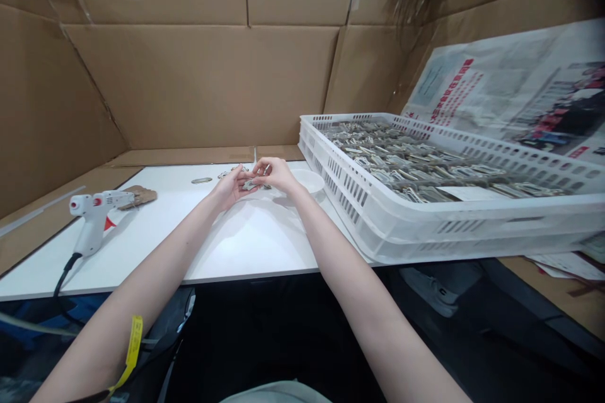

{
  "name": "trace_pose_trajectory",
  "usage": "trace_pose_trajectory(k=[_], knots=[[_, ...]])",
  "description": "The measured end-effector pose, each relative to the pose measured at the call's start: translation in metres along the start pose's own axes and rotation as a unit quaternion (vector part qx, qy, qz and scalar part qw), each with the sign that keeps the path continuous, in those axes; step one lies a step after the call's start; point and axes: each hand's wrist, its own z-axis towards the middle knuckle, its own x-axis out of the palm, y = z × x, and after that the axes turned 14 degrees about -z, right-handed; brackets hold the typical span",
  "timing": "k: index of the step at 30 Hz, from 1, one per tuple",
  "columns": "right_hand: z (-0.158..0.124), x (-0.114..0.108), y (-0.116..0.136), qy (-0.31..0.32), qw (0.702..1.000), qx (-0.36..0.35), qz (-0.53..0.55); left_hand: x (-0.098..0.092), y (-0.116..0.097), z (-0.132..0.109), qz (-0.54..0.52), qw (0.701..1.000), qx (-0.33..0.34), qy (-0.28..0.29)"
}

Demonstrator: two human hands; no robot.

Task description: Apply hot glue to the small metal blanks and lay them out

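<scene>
Both hands meet over the far part of the white table (265,233). My left hand (230,189) is closed around a small flat greenish-grey piece (249,185), its palm turned inward. From the right, my right hand (276,173) pinches at the same piece with thumb and fingertips. The piece's exact kind is too small to make out. Just left of the hands lies a flat oval piece (201,180) on the table, and a few more small pieces show behind my left hand. A shallow white round dish (309,181) sits partly behind my right wrist.
A white glue gun (97,217) rests at the left, its nozzle over a brown cardboard scrap (142,195). On the right stands a large white plastic crate (406,227) with rows of flat pieces. Cardboard walls (198,82) enclose the table; newspaper (510,88) covers part of the right one.
</scene>
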Motion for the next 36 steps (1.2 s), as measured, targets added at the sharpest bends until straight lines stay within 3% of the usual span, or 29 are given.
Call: trace_pose_trajectory(k=[20, 29, 36], knots=[[0.000, 0.000, 0.000, -0.009, 0.999, -0.015, -0.029, -0.002, 0.001, 0.000, 0.013, 1.000, 0.004, 0.010], [0.000, -0.002, 0.003, -0.101, 0.994, 0.004, -0.034, -0.008, -0.005, 0.000, 0.059, 0.998, 0.031, 0.013], [0.000, -0.003, 0.002, -0.109, 0.993, 0.016, -0.040, -0.011, -0.009, -0.002, 0.136, 0.987, 0.087, -0.002]])
